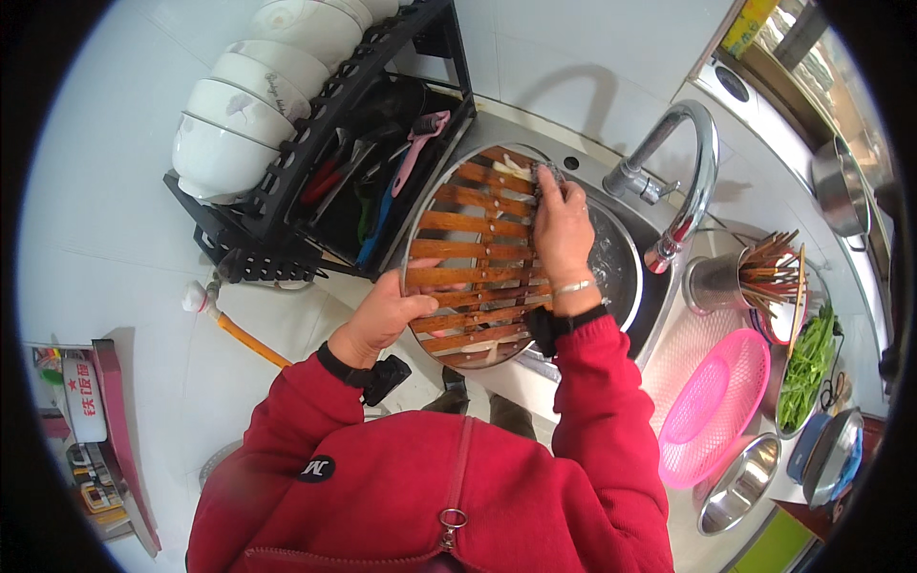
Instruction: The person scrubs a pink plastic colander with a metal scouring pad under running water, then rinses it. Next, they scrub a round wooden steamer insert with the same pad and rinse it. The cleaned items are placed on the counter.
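Note:
A round steamer rack (478, 250) of brown wooden slats in a metal rim is held tilted over the sink's left edge. My left hand (390, 310) grips its left rim, thumb on top and fingers showing between the slats beneath. On the rack's right side, my right hand (564, 229) is closed with its fingers pressed to the slats. Something greyish and wiry shows by its fingertips, mostly hidden. Pale limp scraps (511, 170) lie on the far slats. Partly behind the right hand, a round metal basin (626, 277) with water stands in the sink.
A curved chrome faucet (702, 143) rises at the sink's right. White bowls (229, 138) fill a black dish rack (287, 205) at the left. Rightward are a chopstick holder (714, 284), a pink basket (716, 406), a steel bowl (740, 485) and green vegetables (807, 372).

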Motion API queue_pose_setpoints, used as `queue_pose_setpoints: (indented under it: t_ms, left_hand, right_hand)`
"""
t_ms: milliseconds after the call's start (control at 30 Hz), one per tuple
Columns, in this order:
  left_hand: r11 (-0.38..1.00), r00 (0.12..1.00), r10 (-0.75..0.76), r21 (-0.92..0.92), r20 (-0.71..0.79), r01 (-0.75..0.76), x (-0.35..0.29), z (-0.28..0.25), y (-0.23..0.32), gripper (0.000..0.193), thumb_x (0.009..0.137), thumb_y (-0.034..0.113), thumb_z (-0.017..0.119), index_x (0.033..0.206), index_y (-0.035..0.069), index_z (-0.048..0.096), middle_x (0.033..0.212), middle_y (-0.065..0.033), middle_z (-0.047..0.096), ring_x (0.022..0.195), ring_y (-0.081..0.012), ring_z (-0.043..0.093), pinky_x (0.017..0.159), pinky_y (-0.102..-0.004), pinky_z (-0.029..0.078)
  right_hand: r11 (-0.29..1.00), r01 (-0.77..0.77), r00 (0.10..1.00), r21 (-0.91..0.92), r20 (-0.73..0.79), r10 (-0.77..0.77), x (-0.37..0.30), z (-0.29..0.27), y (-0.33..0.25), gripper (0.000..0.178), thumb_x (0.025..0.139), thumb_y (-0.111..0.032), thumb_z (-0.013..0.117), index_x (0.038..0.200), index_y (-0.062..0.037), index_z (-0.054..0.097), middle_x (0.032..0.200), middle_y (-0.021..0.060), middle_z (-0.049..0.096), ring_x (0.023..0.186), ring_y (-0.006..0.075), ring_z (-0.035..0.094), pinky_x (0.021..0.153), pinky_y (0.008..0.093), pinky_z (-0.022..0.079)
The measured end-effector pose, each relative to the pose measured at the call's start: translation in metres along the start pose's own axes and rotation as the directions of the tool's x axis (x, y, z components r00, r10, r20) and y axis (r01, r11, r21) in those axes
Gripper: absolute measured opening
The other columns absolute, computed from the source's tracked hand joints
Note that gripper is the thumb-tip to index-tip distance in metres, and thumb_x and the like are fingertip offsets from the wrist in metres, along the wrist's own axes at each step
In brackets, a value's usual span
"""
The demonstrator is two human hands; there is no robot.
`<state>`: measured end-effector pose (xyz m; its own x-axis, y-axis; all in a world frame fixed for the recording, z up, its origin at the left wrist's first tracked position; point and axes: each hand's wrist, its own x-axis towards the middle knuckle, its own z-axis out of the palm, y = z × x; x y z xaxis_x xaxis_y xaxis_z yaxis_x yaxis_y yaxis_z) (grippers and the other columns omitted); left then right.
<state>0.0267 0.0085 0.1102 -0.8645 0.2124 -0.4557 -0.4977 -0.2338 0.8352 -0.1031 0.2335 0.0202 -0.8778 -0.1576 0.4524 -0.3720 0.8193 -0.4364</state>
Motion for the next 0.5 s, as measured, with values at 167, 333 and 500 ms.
queue_pose_setpoints:
  t_ms: [167, 333, 500]
  left_hand:
    - [1.000, 0.999, -0.028, -0.010, -0.037, 0.028, 0.000, 0.005, -0.004, 0.056, 0.078, -0.004, 0.045, 0.131, -0.001, 0.030, 0.116, -0.0222, 0.053, 0.102, -0.0250, 0.058, 0.066, -0.0338, 0.059]
    - [0.998, 0.999, 0.024, -0.061, -0.028, -0.026, 0.002, -0.003, -0.002, 0.055, 0.078, -0.004, 0.045, 0.131, -0.002, 0.030, 0.117, -0.0246, 0.052, 0.100, -0.0274, 0.059, 0.064, -0.0337, 0.059]
    - [0.993, 0.989, 0.087, -0.073, -0.117, -0.096, -0.007, -0.015, 0.009, 0.054, 0.078, -0.004, 0.043, 0.131, 0.000, 0.031, 0.118, -0.0281, 0.051, 0.101, -0.0342, 0.059, 0.062, -0.0375, 0.060]
  right_hand:
    - [0.946, -0.325, 0.946, 0.011, 0.018, 0.324, -0.001, 0.013, 0.010, 0.033, 0.079, -0.011, 0.056, 0.111, -0.0100, 0.054, 0.096, 0.0184, 0.055, 0.078, 0.0365, 0.060, 0.065, 0.0430, 0.051]
    - [0.965, -0.259, 0.962, -0.029, 0.084, 0.261, -0.008, 0.025, 0.032, 0.024, 0.079, -0.009, 0.052, 0.102, -0.0102, 0.055, 0.095, 0.0193, 0.055, 0.078, 0.0377, 0.060, 0.066, 0.0450, 0.050]
    - [0.897, -0.365, 0.830, -0.247, 0.351, 0.434, -0.046, 0.051, 0.102, 0.022, 0.079, -0.007, 0.051, 0.101, -0.0090, 0.052, 0.100, 0.0225, 0.053, 0.082, 0.0396, 0.060, 0.070, 0.0461, 0.050]
